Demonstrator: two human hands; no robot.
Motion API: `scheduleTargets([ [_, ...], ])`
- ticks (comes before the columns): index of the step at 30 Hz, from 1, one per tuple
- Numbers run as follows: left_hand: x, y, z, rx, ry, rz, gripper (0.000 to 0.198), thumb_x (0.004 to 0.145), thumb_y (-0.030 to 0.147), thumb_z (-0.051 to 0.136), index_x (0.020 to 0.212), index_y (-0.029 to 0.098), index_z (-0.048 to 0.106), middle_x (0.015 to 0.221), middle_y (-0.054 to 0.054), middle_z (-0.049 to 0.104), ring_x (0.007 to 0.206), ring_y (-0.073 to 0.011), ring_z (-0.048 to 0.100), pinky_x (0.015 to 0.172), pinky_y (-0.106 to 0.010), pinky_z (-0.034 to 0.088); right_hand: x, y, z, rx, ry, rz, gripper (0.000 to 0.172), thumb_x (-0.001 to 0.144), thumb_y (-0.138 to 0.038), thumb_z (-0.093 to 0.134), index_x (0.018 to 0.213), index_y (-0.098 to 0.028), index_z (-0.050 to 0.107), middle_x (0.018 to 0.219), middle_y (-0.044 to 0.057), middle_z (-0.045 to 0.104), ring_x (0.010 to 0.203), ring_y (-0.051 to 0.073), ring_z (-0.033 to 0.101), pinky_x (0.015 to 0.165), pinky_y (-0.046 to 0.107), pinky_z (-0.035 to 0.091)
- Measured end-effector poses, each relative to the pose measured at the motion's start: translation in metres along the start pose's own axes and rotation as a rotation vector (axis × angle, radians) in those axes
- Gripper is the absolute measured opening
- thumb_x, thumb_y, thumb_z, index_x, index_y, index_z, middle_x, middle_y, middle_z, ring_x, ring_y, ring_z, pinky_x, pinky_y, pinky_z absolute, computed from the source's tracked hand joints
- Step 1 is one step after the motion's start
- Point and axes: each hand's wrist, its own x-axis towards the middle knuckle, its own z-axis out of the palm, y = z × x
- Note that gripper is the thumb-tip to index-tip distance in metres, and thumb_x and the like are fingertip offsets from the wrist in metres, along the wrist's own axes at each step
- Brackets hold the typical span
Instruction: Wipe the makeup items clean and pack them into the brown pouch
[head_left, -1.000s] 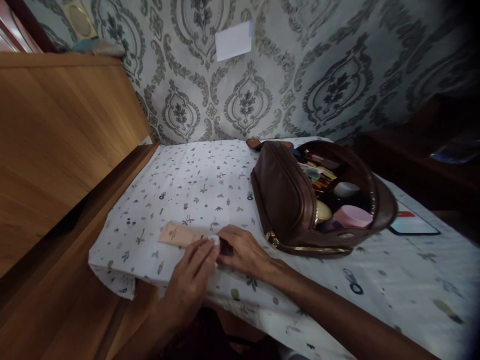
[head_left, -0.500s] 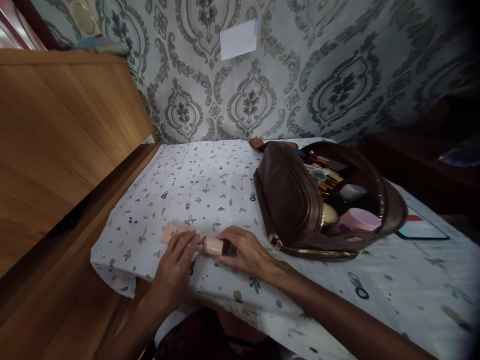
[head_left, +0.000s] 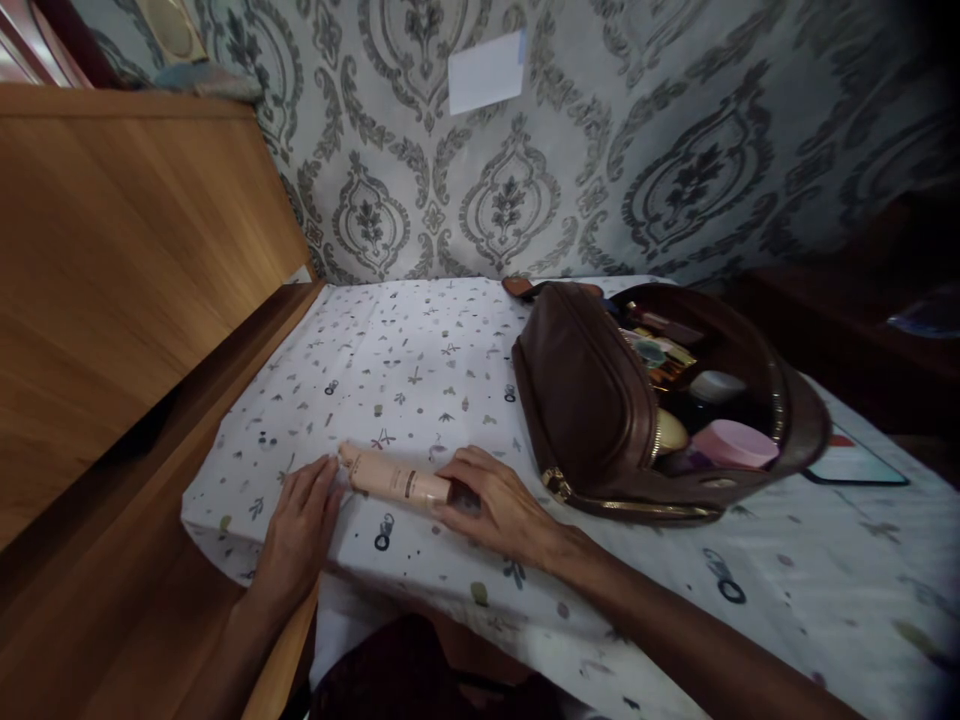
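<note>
A peach cosmetic tube (head_left: 390, 480) with a dark cap lies across the front part of the printed cloth. My right hand (head_left: 495, 505) grips it at the capped end, thumb on the near side and fingers over the far side. At the flat left end of the tube is my left hand (head_left: 304, 515), its fingers pressed together and bent down towards the cloth. A small whitish bit shows by those fingertips; what it is I cannot make out. To the right stands an open brown makeup bag (head_left: 581, 400), apart from both hands.
Inside the bag are a pink round-topped item (head_left: 735, 443), a yellowish sponge-like item (head_left: 670, 432) and several small cosmetics. A phone-like flat device (head_left: 862, 462) lies behind the bag's right side. A wooden cabinet (head_left: 142, 250) borders the left; a patterned wall (head_left: 510, 210) rises behind.
My left hand has slid left, from the middle of the tube to its flat end, uncovering the tube's printed body. My right hand keeps its grip on the capped end.
</note>
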Motion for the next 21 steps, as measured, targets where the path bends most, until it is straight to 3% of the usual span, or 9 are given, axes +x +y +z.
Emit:
scheduleTargets([
  [4, -0.003, 0.003, -0.003, 0.007, -0.047, -0.007, 0.044, 0.098, 0.030, 0.046, 0.141, 0.018, 0.045, 0.128, -0.016, 0.058, 0.117, -0.0291, 0.056, 0.096, -0.049, 0.052, -0.001, -0.001, 0.000, -0.034, 0.012, -0.018, 0.010, 0.088, -0.027, 0.061, 0.086, -0.017, 0.062, 0.088, 0.007, 0.058, 0.088, 0.022, 0.053, 0.075, 0.034, 0.046],
  [12, -0.001, -0.001, -0.004, -0.014, -0.049, -0.011, 0.047, 0.093, 0.008, 0.039, 0.137, 0.020, 0.049, 0.120, -0.014, 0.061, 0.108, -0.0267, 0.059, 0.090, -0.047, 0.055, -0.001, 0.002, -0.002, 0.059, 0.003, -0.004, 0.010, 0.089, -0.027, 0.062, 0.090, -0.017, 0.061, 0.088, 0.006, 0.061, 0.085, 0.020, 0.056, 0.075, 0.032, 0.046],
  [17, 0.009, 0.020, -0.010, -0.051, -0.031, 0.036, 0.051, 0.092, 0.003, 0.039, 0.139, 0.018, 0.048, 0.122, -0.015, 0.060, 0.112, -0.0278, 0.056, 0.091, -0.047, 0.054, -0.001, 0.005, -0.001, 0.097, 0.001, 0.064, 0.016, 0.087, -0.029, 0.065, 0.098, -0.017, 0.063, 0.087, 0.006, 0.065, 0.079, 0.019, 0.059, 0.073, 0.031, 0.045],
  [21, 0.017, 0.053, -0.010, -0.145, -0.063, 0.110, 0.055, 0.091, 0.001, 0.038, 0.144, 0.017, 0.042, 0.128, -0.017, 0.058, 0.119, -0.0277, 0.052, 0.097, -0.048, 0.053, 0.001, 0.003, 0.000, 0.106, -0.013, 0.094, 0.016, 0.086, -0.030, 0.066, 0.094, -0.017, 0.065, 0.084, 0.005, 0.066, 0.075, 0.018, 0.059, 0.069, 0.029, 0.044],
])
